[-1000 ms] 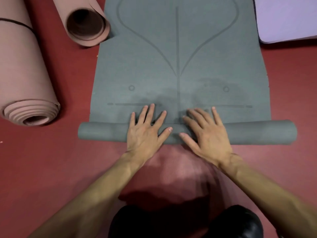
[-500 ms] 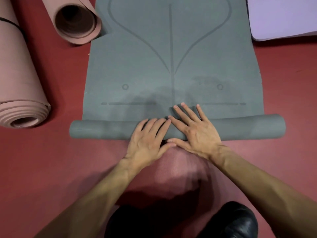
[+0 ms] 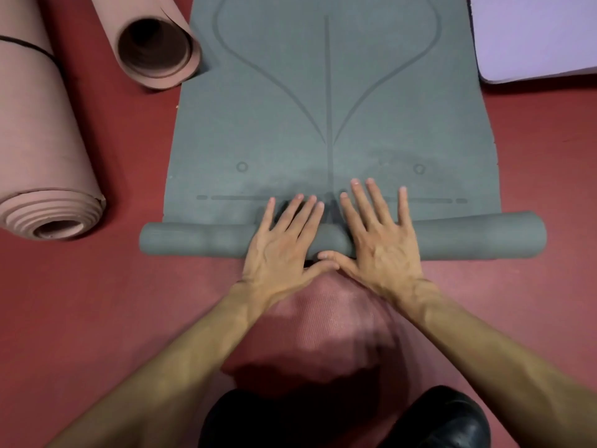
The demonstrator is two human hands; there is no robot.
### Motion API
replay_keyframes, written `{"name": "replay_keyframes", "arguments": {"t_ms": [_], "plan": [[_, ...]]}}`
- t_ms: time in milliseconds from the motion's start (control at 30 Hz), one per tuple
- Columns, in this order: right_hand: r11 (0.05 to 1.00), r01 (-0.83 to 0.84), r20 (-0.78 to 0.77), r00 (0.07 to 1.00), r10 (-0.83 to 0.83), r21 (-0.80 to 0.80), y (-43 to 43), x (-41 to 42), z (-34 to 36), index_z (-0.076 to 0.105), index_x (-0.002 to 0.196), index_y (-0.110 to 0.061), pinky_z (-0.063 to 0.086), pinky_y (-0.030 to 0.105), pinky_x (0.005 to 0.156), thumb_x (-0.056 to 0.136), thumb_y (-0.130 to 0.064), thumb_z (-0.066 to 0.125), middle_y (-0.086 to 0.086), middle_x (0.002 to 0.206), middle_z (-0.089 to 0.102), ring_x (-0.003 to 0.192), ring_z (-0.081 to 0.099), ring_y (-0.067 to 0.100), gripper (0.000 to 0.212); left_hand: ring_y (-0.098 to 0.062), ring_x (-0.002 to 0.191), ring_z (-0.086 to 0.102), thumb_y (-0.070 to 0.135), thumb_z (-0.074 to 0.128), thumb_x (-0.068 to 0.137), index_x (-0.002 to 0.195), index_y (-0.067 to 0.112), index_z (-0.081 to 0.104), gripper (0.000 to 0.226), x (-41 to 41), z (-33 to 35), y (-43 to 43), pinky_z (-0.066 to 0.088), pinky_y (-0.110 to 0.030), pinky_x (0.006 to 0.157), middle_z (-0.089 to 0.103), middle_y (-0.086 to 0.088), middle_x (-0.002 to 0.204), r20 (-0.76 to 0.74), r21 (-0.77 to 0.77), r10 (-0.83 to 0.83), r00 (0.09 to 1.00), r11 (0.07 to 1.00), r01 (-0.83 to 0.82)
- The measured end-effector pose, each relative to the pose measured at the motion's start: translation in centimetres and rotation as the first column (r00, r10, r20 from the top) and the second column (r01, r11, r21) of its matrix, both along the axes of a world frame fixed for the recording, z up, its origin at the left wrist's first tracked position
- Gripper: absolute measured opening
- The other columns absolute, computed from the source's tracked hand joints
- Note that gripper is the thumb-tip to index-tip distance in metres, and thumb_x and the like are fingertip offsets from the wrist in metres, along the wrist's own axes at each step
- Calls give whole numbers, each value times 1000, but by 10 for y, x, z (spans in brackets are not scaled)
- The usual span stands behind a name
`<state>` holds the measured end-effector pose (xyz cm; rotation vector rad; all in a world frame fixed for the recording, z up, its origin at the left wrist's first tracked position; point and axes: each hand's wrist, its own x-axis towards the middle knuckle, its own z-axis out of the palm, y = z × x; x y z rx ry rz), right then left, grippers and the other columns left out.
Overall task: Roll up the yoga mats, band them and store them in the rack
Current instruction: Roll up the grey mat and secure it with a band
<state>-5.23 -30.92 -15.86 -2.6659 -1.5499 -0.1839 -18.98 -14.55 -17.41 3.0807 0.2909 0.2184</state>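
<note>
Head view: a grey-green rubber yoga mat [image 3: 323, 108] with printed alignment lines is laid on the red floor [image 3: 80, 302], mostly flat; only its near end is wound into a thin tube-like roll [image 3: 200, 239] lying crosswise.

The left hand [image 3: 281, 247] and right hand [image 3: 381, 244] are pressed palm-down on the middle of the roll; nothing is gripped. Left fingers [image 3: 310, 215] are straight and nearly together; right fingers [image 3: 371, 202] are straight and spread apart, tips reaching over onto the flat part; the thumbs are touching each other at the roll's near side.

Change: half a second ago the hands were bunched with the fingers overlapping, and the left hand sat back on the roll; both are now pushed forward over it. The gap between the roll and the printed dashed line is smaller than a second ago, so the roll is judged to have been advanced a part-turn.

Meaning: rolling is at an early stage, with most of the mat still flat; banding and storing are not yet started; no rack is seen.

Along the floor's left edge a tightly rolled pink mat [image 3: 42, 140] with a dark band [image 3: 26, 46] is seen. A loosely rolled pink mat [image 3: 155, 50] is touching the grey-green mat's far left edge. A flat lilac mat [image 3: 533, 33] lies at the far right corner; black shoes [image 3: 445, 418] are at the near edge.
</note>
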Motion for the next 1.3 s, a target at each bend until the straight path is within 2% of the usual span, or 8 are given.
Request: {"name": "replay_keyframes", "arguments": {"t_ms": [167, 300, 400, 567, 900, 1033, 1133, 1300], "plan": [[985, 172, -2, 985, -172, 15, -23, -14, 0, 41, 159, -14, 8, 68, 124, 103, -67, 36, 13, 168, 31, 157, 24, 34, 77, -28, 158, 23, 74, 17, 101, 161, 13, 37, 88, 22, 1, 15, 7, -61, 127, 36, -14, 166, -17, 3, 32, 999, 999, -32], [984, 177, -79, 981, -178, -19, -7, 7, 1, 49, 154, -19, 11, 63, 125, 101, -67, 34, 9, 163, 42, 153, 34, 32, 73, -31, 155, 30, 61, 35, 105, 157, 12, 43, 72, 32, 4, 20, 11, -63, 126, 43, -14, 162, 83, 63, 53, 995, 996, -58], [983, 181, -110, 977, -181, -17, 3, 21, 1, 54, 150, -20, 13, 62, 126, 100, -67, 34, 8, 159, 48, 151, 38, 30, 72, -31, 151, 38, 48, 43, 107, 154, 18, 49, 56, 24, 1, 10, 13, -65, 125, 48, -11, 159, 166, 40, 195, 967, 978, -204], [976, 199, -122, 970, -208, -83, 14, 29, -1, 56, 147, -20, 16, 63, 124, 98, -69, 31, 5, 157, 50, 149, 40, 28, 74, -26, 147, 44, 52, 31, 105, 150, 29, 54, 56, 36, -7, 16, 22, -58, 123, 51, -4, 158, -31, -36, 290, 956, 956, -291], [936, 349, -97, 931, -352, -46, 0, 67, 6, 59, 139, -8, 27, 61, 118, 97, -75, 26, 13, 147, 58, 140, 49, 36, 86, -25, 144, 48, 53, 30, 102, 144, 29, 62, 58, 56, -3, 36, 39, -52, 115, 57, -3, 152, -54, -139, 255, 965, 956, -260], [896, 406, -137, 892, -431, -178, 24, 73, 2, 54, 145, -9, 21, 61, 121, 94, -75, 17, 11, 152, 54, 144, 43, 34, 91, -24, 150, 40, 57, 29, 103, 153, 23, 50, 64, 55, 7, 44, 28, -54, 123, 51, -5, 157, -19, -125, 262, 965, 957, -263], [883, 408, -182, 874, -451, -231, 28, 77, 1, 43, 156, -10, 13, 57, 126, 92, -76, 10, 10, 163, 42, 153, 31, 31, 97, -28, 145, 48, 48, 39, 104, 147, 13, 57, 58, 30, 5, 44, 20, -60, 124, 58, -7, 150, 176, -68, 328, 928, 945, -321], [890, 410, -243, 859, -450, -198, 30, 87, 11, 33, 160, -12, 8, 56, 128, 89, -78, 7, 8, 169, 30, 158, 20, 27, 101, -28, 139, 54, 48, 37, 104, 141, 20, 64, 54, 26, -9, 55, 28, -56, 118, 62, -6, 145, 119, -31, 305, 945, 952, -304]]}}
